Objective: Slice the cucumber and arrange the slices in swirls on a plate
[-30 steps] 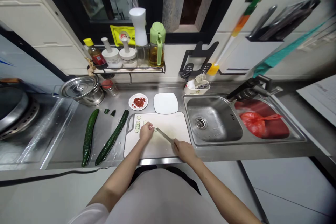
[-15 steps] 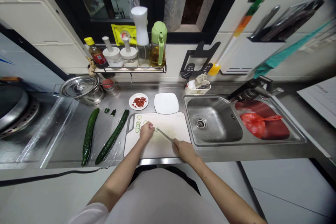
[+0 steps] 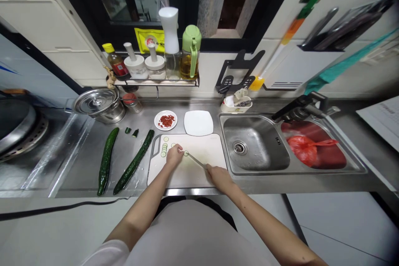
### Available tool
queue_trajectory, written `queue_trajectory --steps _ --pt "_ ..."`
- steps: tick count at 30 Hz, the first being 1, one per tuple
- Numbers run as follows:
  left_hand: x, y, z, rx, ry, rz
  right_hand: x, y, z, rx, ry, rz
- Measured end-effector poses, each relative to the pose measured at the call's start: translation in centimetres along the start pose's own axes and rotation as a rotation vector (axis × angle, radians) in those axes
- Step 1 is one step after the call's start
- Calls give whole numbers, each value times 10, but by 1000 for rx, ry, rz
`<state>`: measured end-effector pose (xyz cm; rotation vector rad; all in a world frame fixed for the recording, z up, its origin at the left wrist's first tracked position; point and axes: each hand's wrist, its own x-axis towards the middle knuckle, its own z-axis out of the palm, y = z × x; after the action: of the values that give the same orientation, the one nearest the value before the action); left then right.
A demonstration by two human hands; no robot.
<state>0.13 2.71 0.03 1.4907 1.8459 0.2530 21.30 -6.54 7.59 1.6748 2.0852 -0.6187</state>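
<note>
My left hand [image 3: 173,156] is curled over a piece of cucumber on the white cutting board [image 3: 205,171]; the piece is mostly hidden beneath the fingers. My right hand [image 3: 220,177] grips the handle of a knife [image 3: 195,159], and the blade tip lies next to a cucumber slice [image 3: 186,153] by my left fingertips. Several round cucumber slices [image 3: 163,149] lie near the board's left end.
Two whole cucumbers [image 3: 106,160] [image 3: 134,162] and two cut ends [image 3: 131,131] lie on the steel counter left of the board. Behind the board are a dish of red chili [image 3: 166,120] and a white plate [image 3: 198,122]. Double sink [image 3: 255,149] at right holds a red bag [image 3: 301,149]; a pot [image 3: 99,105] stands at left.
Both hands stay almost where they were on the board; the view has shifted slightly. Nothing else has visibly moved.
</note>
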Motion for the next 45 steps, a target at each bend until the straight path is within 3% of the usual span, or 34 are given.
queue_trajectory --steps 24,45 --pt "-1 1 -1 2 6 -2 5 -8 -4 -37 14 21" --pt "1 -1 1 2 8 12 -13 9 9 -43 1 41"
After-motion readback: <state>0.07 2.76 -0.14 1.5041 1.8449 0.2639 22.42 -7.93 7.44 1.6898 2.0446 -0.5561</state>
